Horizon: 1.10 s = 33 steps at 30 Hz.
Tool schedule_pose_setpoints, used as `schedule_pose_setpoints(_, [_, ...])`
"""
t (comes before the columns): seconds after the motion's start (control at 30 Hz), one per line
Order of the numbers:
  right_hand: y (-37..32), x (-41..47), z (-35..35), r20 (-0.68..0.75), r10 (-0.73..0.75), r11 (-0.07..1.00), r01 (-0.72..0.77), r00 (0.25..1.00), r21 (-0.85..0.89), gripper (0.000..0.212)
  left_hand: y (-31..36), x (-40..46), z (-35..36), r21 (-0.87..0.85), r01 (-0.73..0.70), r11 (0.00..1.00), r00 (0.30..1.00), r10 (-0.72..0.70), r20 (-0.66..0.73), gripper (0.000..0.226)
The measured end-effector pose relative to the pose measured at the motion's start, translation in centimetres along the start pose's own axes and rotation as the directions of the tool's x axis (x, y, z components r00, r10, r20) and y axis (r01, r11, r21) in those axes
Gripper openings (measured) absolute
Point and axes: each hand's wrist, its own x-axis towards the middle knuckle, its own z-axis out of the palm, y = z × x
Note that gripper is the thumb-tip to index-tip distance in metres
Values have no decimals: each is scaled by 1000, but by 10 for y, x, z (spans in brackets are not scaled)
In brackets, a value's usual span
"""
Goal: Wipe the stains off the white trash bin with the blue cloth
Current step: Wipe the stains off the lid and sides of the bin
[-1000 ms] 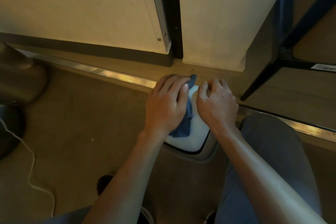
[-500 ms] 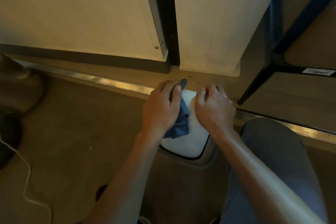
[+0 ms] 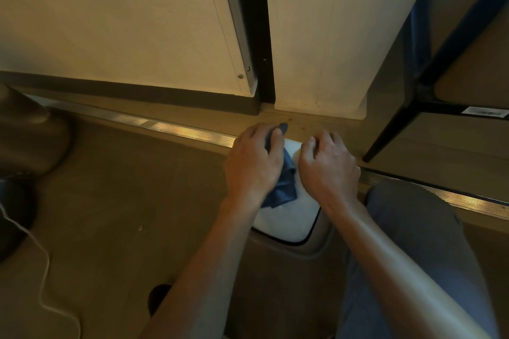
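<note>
Far to the left of your hands, a thin white cable trails across the floor; it plays no part in the job.

Your left hand lies knuckles-up on the far left part of the lid, fingers curled over the blue cloth and pressing it down. The cloth is bunched, with 1 tip showing past your fingertips and a loose fold trailing back toward your wrist. It looks soft and limp, so keep it gathered under the palm.

Directly beneath both hands sits the white trash bin, seen from above. Its lid looks smooth, hard and likely slippery, and the bin is probably light enough to shift under pressure. The lid is shut, so you cannot tell what is inside. No stains are clear in this light.

Your right hand rests on the far right edge of the lid, fingers curled down over it, apparently steadying the bin. That edge is the sound place to hold.
</note>
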Motion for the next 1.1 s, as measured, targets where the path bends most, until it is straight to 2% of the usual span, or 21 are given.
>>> schedule_pose_setpoints(0.07, [-1, -1, 0, -10, 7, 1000, -7, 1000, -5, 28, -10, -21, 1, 10, -136, 991, 988, 137, -77, 36])
schedule_pose_setpoints(0.13, [-1, -1, 1, -6, 6, 1000, -6, 1000, -10, 28, -30, -41, -1, -47, -151, 987, 987, 147, -72, 41])
schedule_pose_setpoints(0.23, [0, -1, 0, 9, -5, 1000, 5, 1000, -6, 29, -48, -55, -7, -302, 56, 952, 998, -55, 12, 46])
schedule_pose_setpoints(0.3, [-2, -1, 0, 13, -9, 1000, 9, 1000, -10, 30, -46, -38, -11, -475, 268, 838, 963, -244, 112, 40])
schedule_pose_setpoints(0.33, [-2, -2, 1, 12, -10, 1000, 10, 1000, -14, 30, -43, -24, -14, -485, 341, 805, 940, -304, 157, 36])
schedule_pose_setpoints(0.4, [-4, -2, 1, 8, -7, 1000, 7, 1000, -18, 29, -32, 4, -20, -382, 389, 838, 919, -326, 221, 37])
schedule_pose_setpoints(0.47, [-4, -2, 2, 7, -2, 1000, 2, 1000, -13, 28, -20, 20, -17, -236, 322, 917, 935, -270, 230, 40])
schedule_pose_setpoints(0.57, [-3, -1, 2, -4, 6, 1000, -6, 1000, -4, 26, -12, 8, -9, -114, 43, 993, 994, -31, 106, 38])
schedule_pose_setpoints(0.63, [-4, -2, 2, -12, 16, 1000, -16, 1000, -5, 27, -24, -12, -8, -134, -85, 987, 995, 90, 35, 37])
schedule_pose_setpoints(0.67, [-4, -2, 2, -14, 21, 1000, -21, 1000, -7, 27, -35, -22, -8, -178, -84, 980, 996, 89, 18, 40])
schedule_pose_setpoints(0.77, [-3, -2, 3, -9, 26, 1000, -26, 1000, 0, 29, -66, -66, -2, -346, 42, 937, 997, -63, -49, 49])
schedule_pose_setpoints(0.93, [-1, -3, 3, 19, -27, 1000, 27, 999, -1, 26, -73, -100, 11, -404, 85, 911, 976, -157, -149, 52])
schedule_pose_setpoints(1.0, [0, -2, 2, 25, -43, 999, 44, 999, -12, 27, -65, -78, 3, -482, 183, 857, 965, -250, -78, 46])
schedule_pose_setpoints(1.1, [0, -1, 2, 34, -35, 999, 36, 999, -3, 30, -56, -31, -13, -496, 336, 801, 942, -301, 151, 46])
